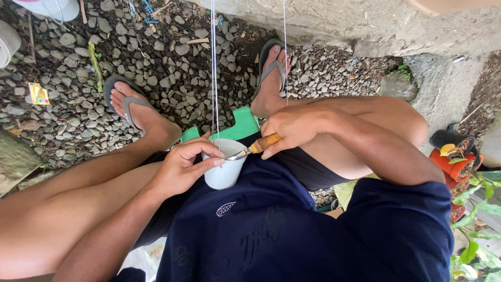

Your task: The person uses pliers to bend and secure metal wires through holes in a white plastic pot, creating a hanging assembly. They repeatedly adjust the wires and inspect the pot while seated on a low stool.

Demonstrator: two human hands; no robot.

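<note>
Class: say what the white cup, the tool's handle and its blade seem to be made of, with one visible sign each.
White cup: probably plastic, thin, smooth, matte wall. Handle: likely wood, orange-brown, slightly glossy. Blade: seemingly metal, grey with a dull shine.

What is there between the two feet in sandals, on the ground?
In the head view, grey gravel covers the ground between the left foot and the right foot; thin white strings hang across that gap.

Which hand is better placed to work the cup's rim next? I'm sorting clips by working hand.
Probably the right hand: it grips the wooden-handled knife with the blade tip at the white cup's rim. The left hand is wrapped around the cup, steadying it.
</note>
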